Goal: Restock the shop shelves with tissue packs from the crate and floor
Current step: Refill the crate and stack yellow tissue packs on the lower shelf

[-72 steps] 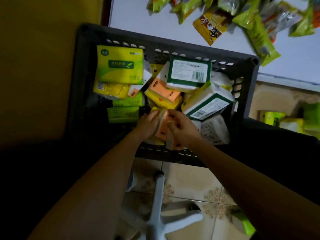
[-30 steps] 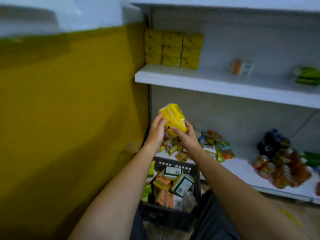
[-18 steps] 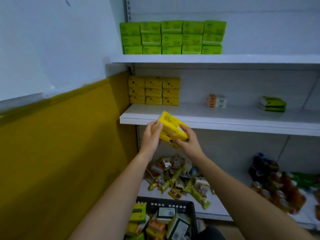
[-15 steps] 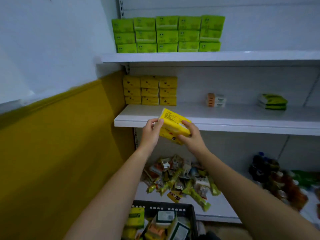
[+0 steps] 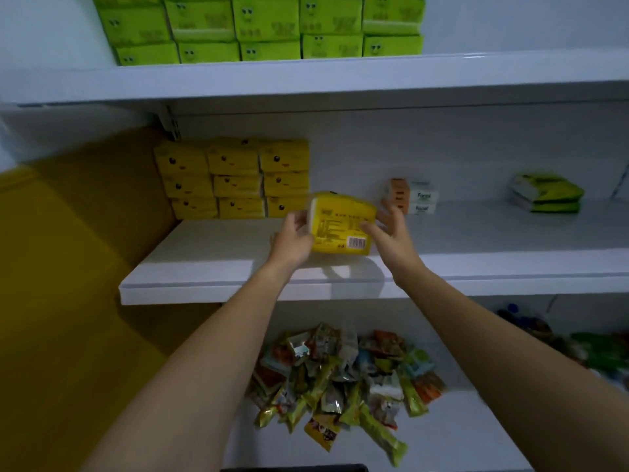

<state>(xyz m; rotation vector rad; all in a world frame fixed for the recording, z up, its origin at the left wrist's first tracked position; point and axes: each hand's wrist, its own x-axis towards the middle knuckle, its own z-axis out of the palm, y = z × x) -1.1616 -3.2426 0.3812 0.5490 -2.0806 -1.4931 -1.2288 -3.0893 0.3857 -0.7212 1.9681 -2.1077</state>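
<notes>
A yellow tissue pack [image 5: 341,223] is held above the middle shelf [image 5: 211,267], near its front edge, barcode face toward the camera. The left hand [image 5: 292,239] is clasped on the pack's left end; the right hand [image 5: 388,233] is pressed to its right end, fingers spread. A stack of yellow packs [image 5: 235,178] stands at the shelf's back left corner, just beside the held pack.

Green packs [image 5: 269,25]: top row cut off by the upper edge.
Crate [image 5: 296,467]: only a dark rim shows at the bottom edge.
Yellow pack [image 5: 342,223]: motion-blurred — print unreadable, left end behind the left hand [image 5: 292,240].
Bottles [image 5: 531,325]: far right — too dim to identify.
</notes>
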